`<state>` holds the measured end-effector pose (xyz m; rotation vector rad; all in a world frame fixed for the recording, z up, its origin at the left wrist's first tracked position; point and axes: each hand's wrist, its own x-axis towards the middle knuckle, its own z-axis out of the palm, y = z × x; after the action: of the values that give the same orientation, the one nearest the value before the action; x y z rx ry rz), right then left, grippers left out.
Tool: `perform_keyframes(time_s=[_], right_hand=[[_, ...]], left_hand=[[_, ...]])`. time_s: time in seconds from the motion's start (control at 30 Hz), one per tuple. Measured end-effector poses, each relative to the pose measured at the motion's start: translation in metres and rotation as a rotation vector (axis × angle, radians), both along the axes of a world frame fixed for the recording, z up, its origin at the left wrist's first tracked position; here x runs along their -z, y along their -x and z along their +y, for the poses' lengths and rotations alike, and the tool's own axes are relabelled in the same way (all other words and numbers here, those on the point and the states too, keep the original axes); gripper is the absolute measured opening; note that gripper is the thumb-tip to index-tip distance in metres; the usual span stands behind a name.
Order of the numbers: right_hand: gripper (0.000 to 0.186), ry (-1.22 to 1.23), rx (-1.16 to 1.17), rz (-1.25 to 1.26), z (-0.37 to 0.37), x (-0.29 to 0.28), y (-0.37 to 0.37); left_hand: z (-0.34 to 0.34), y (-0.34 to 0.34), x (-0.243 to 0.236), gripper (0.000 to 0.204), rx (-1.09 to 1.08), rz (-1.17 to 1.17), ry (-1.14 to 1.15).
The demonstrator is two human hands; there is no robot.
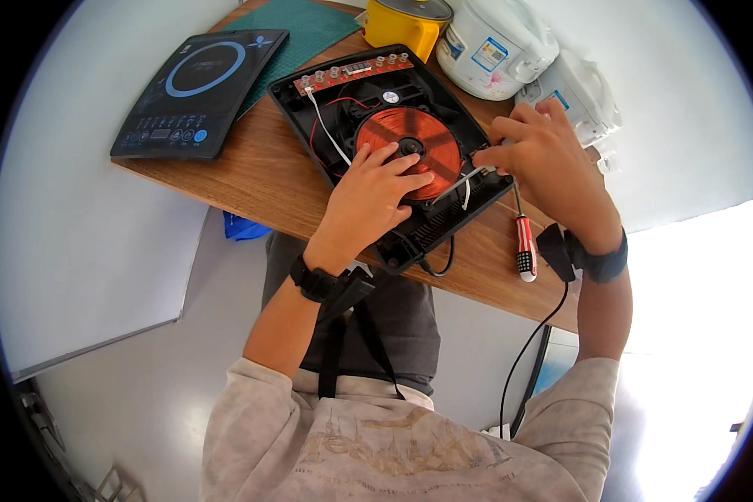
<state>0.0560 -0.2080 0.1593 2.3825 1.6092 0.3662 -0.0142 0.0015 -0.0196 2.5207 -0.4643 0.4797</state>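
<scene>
An opened induction cooker base [382,249], a black plastic shell, lies tilted across the table in front of me. In its middle sits a round copper coil [442,142]. My left hand [372,197] lies with fingers spread over the near left part of the coil. At the shell's right corner, my right hand [534,155] is closed around a thin metal tool [458,186]. Its shaft slants down past the coil's near edge; the grip end is hidden by my fingers. Beside that hand a screwdriver [525,247] with a red, white and black handle lies on the table.
The cooker's black glass top [201,96] lies at left, partly on a green cutting mat [297,33]. A red circuit strip [351,74] runs along the shell's far edge. Behind stand a yellow pot [393,29] and white rice cookers [494,50]. A black cable [523,347] hangs at right.
</scene>
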Motion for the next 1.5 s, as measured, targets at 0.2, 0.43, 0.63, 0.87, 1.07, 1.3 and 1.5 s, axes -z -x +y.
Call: perform_keyframes(time_s=[0.2,0.43,0.63,0.87,1.07,1.3,1.5], right_hand=[[0.021,-0.083,0.200,0.173,-0.024,-0.001,0.027],[0.023,-0.401,0.470,0.538,-0.059,0.015,0.074],[0.023,-0.562,0.503,0.617,-0.061,0.044,0.077],[0.021,-0.502,0.636,0.644,-0.059,0.043,0.080],[0.016,-0.502,0.572,0.625,-0.052,0.042,0.090],[0.014,-0.574,0.509,0.623,-0.052,0.054,0.095],[0.013,-0.541,0.575,0.657,-0.049,0.057,0.101]], left_hand=[[0.003,-0.001,-0.001,0.054,-0.010,0.015,-0.007],[0.001,-0.001,0.002,0.056,0.003,-0.012,0.007],[0.003,-0.001,0.001,0.057,0.001,-0.006,0.003],[0.002,-0.001,0.001,0.058,0.003,-0.008,0.001],[0.002,-0.001,0.000,0.057,0.000,-0.013,0.004],[0.002,0.000,0.000,0.057,0.004,0.003,0.010],[0.002,-0.001,-0.001,0.055,-0.007,-0.001,0.001]])
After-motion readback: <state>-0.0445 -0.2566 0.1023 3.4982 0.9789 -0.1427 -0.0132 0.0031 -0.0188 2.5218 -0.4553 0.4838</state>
